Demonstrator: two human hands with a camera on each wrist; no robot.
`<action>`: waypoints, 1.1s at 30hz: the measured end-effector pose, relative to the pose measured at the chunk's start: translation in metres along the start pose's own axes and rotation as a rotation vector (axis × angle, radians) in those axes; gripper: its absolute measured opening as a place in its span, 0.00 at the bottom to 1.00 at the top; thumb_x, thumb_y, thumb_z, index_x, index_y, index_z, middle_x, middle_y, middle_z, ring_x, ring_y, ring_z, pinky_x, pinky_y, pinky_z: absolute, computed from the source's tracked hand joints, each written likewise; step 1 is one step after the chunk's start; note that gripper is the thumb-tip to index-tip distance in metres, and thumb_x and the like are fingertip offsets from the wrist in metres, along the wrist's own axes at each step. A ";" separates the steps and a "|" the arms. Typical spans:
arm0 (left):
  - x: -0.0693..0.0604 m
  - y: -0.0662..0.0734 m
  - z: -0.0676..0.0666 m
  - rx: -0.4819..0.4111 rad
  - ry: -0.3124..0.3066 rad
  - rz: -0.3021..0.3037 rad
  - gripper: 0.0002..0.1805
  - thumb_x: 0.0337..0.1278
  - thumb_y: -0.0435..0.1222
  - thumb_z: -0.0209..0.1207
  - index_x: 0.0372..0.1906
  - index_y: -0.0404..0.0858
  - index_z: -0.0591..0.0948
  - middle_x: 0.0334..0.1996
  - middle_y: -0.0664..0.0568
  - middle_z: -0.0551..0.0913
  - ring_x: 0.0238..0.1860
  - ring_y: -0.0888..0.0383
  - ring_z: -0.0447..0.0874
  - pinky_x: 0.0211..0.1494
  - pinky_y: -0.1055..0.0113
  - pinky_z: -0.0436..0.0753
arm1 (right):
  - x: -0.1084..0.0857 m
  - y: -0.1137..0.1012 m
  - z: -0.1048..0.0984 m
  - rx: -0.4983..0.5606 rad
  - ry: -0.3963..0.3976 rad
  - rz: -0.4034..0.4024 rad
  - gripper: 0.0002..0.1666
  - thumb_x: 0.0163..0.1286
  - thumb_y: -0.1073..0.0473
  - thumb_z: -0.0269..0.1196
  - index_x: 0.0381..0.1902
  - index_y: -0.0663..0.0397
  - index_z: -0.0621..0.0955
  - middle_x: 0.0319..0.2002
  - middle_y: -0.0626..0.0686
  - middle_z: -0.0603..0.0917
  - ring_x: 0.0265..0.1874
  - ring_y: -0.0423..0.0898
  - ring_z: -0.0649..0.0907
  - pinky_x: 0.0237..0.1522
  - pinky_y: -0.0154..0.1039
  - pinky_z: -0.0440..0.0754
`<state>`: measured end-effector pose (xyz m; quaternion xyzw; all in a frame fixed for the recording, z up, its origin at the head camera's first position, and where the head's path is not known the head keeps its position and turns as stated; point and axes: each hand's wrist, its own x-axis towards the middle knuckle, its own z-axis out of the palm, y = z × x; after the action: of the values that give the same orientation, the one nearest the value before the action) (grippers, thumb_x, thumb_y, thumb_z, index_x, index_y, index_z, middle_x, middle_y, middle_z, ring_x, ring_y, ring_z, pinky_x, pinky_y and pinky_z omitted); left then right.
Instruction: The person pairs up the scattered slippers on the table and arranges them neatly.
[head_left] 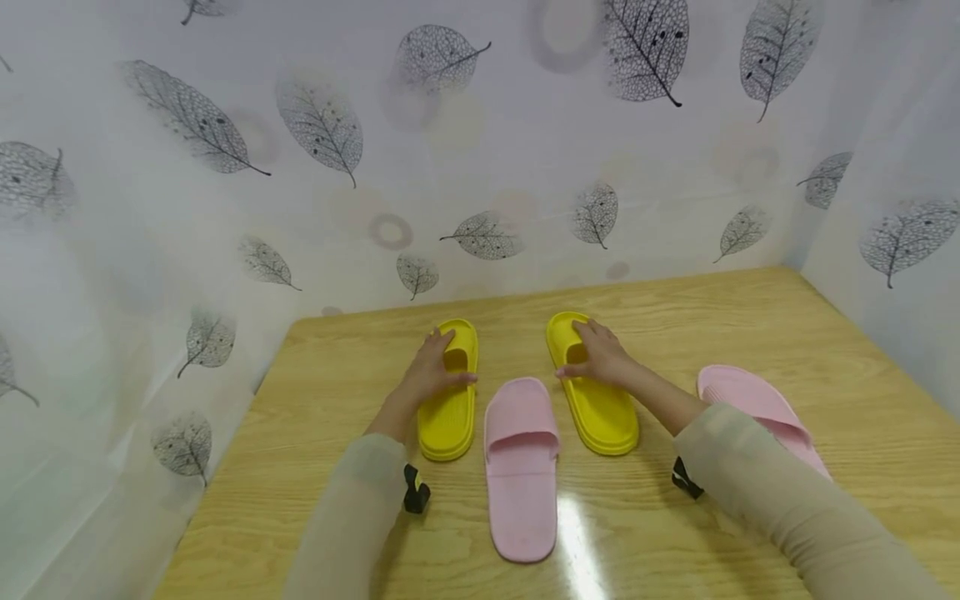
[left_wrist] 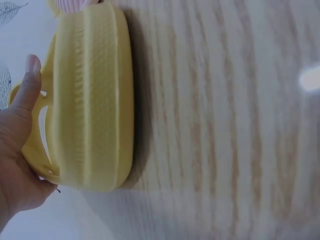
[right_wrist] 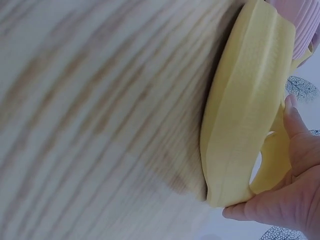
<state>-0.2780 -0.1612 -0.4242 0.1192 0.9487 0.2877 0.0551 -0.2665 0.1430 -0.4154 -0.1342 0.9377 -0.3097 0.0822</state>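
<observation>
Two yellow slippers lie on the wooden table, toes toward the back. My left hand (head_left: 432, 368) grips the left yellow slipper (head_left: 447, 421) across its strap, thumb at the inner edge and fingers on the outer side. The right yellow slipper (head_left: 606, 417) is held the same way by my right hand (head_left: 602, 357), its toe angled left. Both wrist views look at the heel ends, with the left slipper (left_wrist: 92, 100) and right slipper (right_wrist: 250, 100) close to the tabletop. Between them, nearer me, lies a pink slipper (head_left: 522, 500), toe pointing away.
Another pink slipper (head_left: 750, 396) lies at the right, partly hidden by my right forearm. The wooden table (head_left: 300, 500) ends at a leaf-patterned wall covering (head_left: 517, 150) at the back and sides. Light glares on the table near the front.
</observation>
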 end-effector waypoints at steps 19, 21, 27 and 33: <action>-0.021 0.012 0.012 0.401 0.207 0.143 0.46 0.50 0.55 0.62 0.69 0.32 0.63 0.68 0.31 0.60 0.69 0.39 0.59 0.64 0.47 0.68 | -0.009 -0.008 0.004 -0.217 0.128 -0.030 0.55 0.54 0.43 0.70 0.69 0.68 0.60 0.67 0.75 0.57 0.66 0.70 0.60 0.66 0.64 0.54; -0.023 0.012 0.013 0.416 0.231 0.171 0.45 0.51 0.54 0.62 0.68 0.31 0.64 0.68 0.31 0.60 0.69 0.39 0.59 0.64 0.47 0.68 | -0.012 -0.010 0.004 -0.254 0.140 -0.048 0.54 0.55 0.42 0.69 0.69 0.67 0.60 0.67 0.74 0.59 0.67 0.68 0.59 0.66 0.64 0.53; -0.028 0.012 0.017 0.311 0.217 0.183 0.45 0.57 0.55 0.58 0.70 0.31 0.60 0.70 0.33 0.55 0.72 0.40 0.52 0.67 0.44 0.63 | -0.017 -0.012 0.005 -0.341 0.163 -0.087 0.52 0.56 0.41 0.68 0.68 0.65 0.62 0.68 0.71 0.60 0.68 0.66 0.59 0.66 0.64 0.55; -0.036 0.011 0.017 0.300 0.184 0.190 0.48 0.56 0.58 0.57 0.72 0.33 0.55 0.72 0.34 0.50 0.73 0.40 0.47 0.70 0.45 0.57 | -0.024 -0.012 0.003 -0.348 0.162 -0.119 0.53 0.57 0.39 0.66 0.70 0.64 0.59 0.68 0.71 0.59 0.68 0.65 0.59 0.66 0.64 0.55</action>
<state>-0.2383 -0.1527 -0.4306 0.1885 0.9664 0.1568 -0.0774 -0.2409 0.1388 -0.4091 -0.1759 0.9711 -0.1570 -0.0366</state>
